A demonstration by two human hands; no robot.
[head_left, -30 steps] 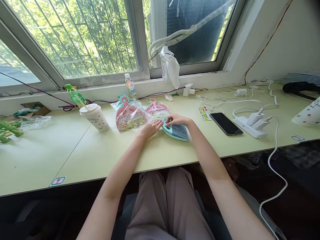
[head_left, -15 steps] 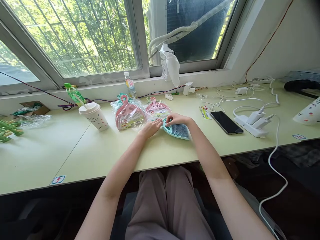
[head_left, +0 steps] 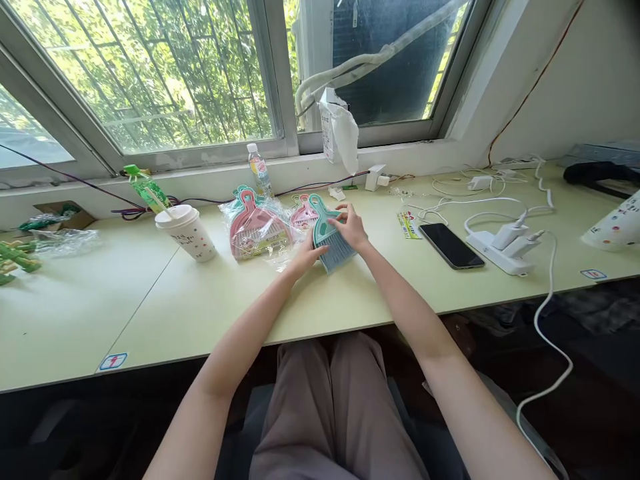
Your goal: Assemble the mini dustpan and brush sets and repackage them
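A teal hand brush [head_left: 326, 230], which looks nested with a dustpan of the same colour, is held tilted above the table with its handle up and grey bristles down. My left hand [head_left: 306, 257] grips its left edge, thumb across the front near the bristles. At the upper right edge, the fingers of my right hand [head_left: 352, 229] are closed on it. Left of my hands lies a pink dustpan and brush set [head_left: 260, 230] in clear plastic wrap. Another pink set [head_left: 303, 212] sits behind my left hand, partly hidden.
A lidded paper cup [head_left: 187, 233] stands at the left, with a green-capped bottle [head_left: 147, 190] behind it. On the right lie a yellow-green label card [head_left: 409, 225], a black phone [head_left: 451, 245] and a white power strip [head_left: 501, 252] with cables. A clear bottle [head_left: 259, 170] stands by the window.
The teal brush lay flat under my hands; now it is raised and turned so its handle points up. My left hand has gone from lying flat to gripping its edge.
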